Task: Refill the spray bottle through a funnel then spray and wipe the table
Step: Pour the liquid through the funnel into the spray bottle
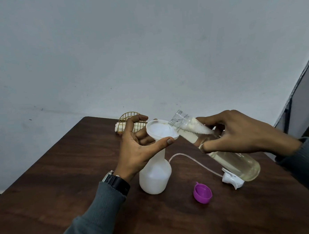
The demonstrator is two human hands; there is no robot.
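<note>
Here, head view, frame centre: the right hand point(236, 131) gripped the clear bottle point(215, 145), its long axis sloping from lower right up-left, mouth over the funnel point(160, 130). The left hand point(139, 146) loosely cupped the funnel atop the spray bottle point(154, 176).

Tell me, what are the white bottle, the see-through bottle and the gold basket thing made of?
The white spray bottle looks like matte, cloudy plastic: light glows through it softly. The clear bottle tilted over the funnel is glossy and transparent with a threaded neck, probably plastic, though glass can't be ruled out. The gold holder looks like thin metal wire in a grid, with a shiny golden coating.
</note>
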